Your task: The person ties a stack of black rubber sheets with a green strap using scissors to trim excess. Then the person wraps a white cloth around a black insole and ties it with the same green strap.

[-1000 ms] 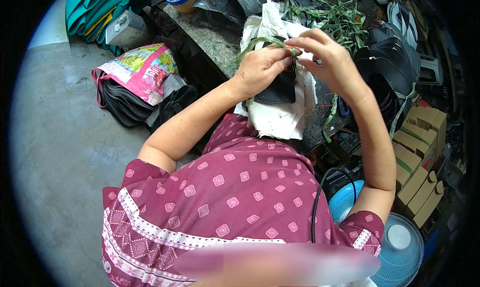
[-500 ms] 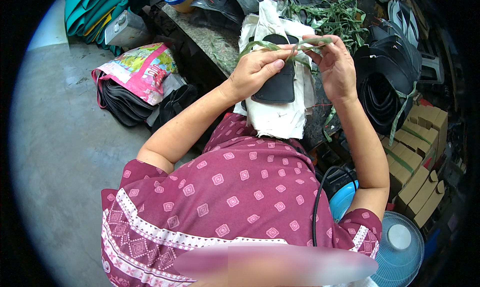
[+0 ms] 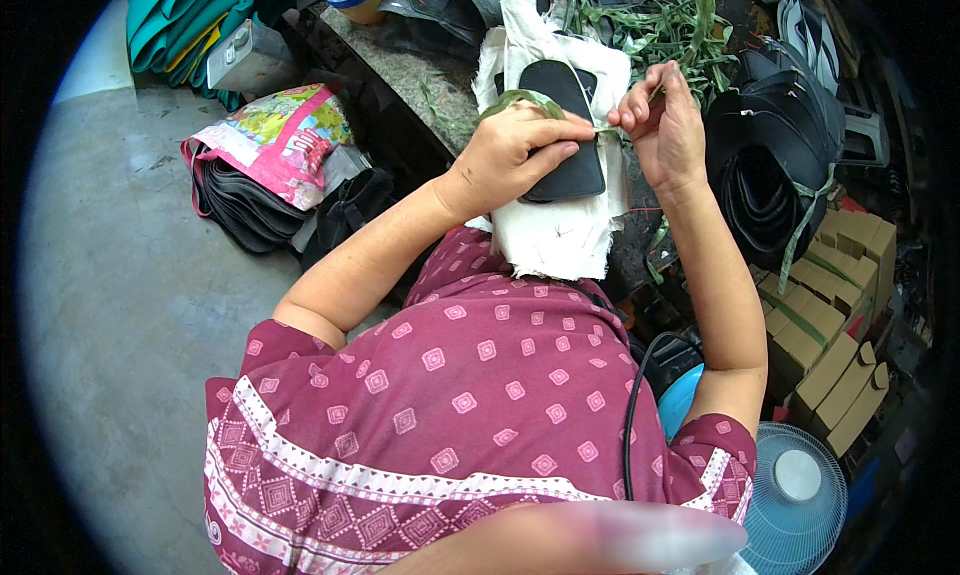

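My left hand (image 3: 522, 153) is closed on a green strip (image 3: 533, 99), thumb and fingers pinched together, with a loop of it arching over the knuckles. My right hand (image 3: 664, 133) has its fingers curled and pinched on the same strip, a short length of which runs between both hands' fingertips. Under them lie black flat pieces (image 3: 568, 181), rounded at the corners and stacked, partly covered by my left hand. They rest on white cloth (image 3: 555, 243) spread over the bench front and my lap. Whether the strip goes around the black pieces cannot be told.
Tangled green strips (image 3: 655, 20) lie at the back of the bench (image 3: 425, 85). Black rolled sheets (image 3: 765, 190) stand on the right, above cardboard boxes (image 3: 825, 275) and a fan (image 3: 798, 490). On the floor at left sits a pink bag (image 3: 290, 145) of black sheets.
My right fingers have curled in, and the strip between my hands now shows only a short length. The black pieces have turned slightly and shifted right.
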A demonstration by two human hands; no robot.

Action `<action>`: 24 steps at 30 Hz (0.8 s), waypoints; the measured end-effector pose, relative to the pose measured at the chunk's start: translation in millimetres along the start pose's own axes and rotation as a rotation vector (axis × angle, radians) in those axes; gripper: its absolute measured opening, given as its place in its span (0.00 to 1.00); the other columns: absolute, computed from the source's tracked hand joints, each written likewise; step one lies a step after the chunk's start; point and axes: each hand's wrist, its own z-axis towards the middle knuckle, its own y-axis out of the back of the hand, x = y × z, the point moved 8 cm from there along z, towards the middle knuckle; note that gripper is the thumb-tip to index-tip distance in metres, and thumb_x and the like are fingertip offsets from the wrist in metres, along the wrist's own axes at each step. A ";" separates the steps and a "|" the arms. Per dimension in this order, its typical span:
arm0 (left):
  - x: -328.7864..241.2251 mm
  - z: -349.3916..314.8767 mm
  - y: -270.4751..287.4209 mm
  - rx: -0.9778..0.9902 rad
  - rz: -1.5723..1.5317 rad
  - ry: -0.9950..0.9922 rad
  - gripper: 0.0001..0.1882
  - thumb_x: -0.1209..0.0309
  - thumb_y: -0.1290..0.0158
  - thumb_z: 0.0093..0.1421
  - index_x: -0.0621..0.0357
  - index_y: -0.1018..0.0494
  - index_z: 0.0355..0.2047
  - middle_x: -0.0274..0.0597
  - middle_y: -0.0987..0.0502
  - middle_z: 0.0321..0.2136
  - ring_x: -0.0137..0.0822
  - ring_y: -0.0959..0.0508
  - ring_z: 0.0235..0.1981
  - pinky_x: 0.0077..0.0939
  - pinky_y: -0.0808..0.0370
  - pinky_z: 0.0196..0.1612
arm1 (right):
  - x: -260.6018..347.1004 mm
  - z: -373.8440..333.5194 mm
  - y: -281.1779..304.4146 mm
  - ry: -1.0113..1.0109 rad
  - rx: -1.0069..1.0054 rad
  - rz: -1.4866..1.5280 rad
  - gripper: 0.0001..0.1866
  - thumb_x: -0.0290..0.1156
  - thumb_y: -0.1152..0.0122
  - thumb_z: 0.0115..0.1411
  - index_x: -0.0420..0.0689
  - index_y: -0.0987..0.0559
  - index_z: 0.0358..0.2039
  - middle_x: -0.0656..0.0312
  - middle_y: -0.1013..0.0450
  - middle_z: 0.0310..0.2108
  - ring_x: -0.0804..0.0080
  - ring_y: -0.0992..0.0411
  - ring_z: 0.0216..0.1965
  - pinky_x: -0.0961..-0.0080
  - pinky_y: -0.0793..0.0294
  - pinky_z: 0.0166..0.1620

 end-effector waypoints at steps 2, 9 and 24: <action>-0.4 0.5 2.5 -0.067 0.000 0.001 0.11 0.76 0.41 0.57 0.57 0.18 0.41 0.42 0.18 0.41 0.39 0.22 0.47 0.27 0.29 0.53 | -5.3 1.3 -4.3 -0.063 0.017 -0.005 0.17 0.45 0.60 0.73 0.46 0.33 0.33 0.66 0.39 0.16 0.72 0.36 0.19 0.67 0.25 0.32; -12.8 5.5 6.1 -0.204 0.610 -0.240 0.29 0.59 0.34 0.49 0.53 0.25 0.52 0.38 0.24 0.50 0.56 0.42 0.65 0.59 0.44 0.64 | -18.5 0.5 -2.2 -0.164 -0.051 0.022 0.18 0.48 0.61 0.74 0.48 0.33 0.34 0.69 0.45 0.15 0.77 0.46 0.17 0.75 0.37 0.28; -3.6 17.1 1.9 -0.048 0.315 -0.308 0.17 0.71 0.35 0.50 0.53 0.19 0.42 0.38 0.19 0.40 0.43 0.23 0.48 0.36 0.28 0.52 | -17.3 -1.0 24.4 -0.169 -0.021 0.108 0.15 0.42 0.55 0.72 0.44 0.29 0.36 0.64 0.33 0.18 0.70 0.29 0.23 0.61 0.20 0.42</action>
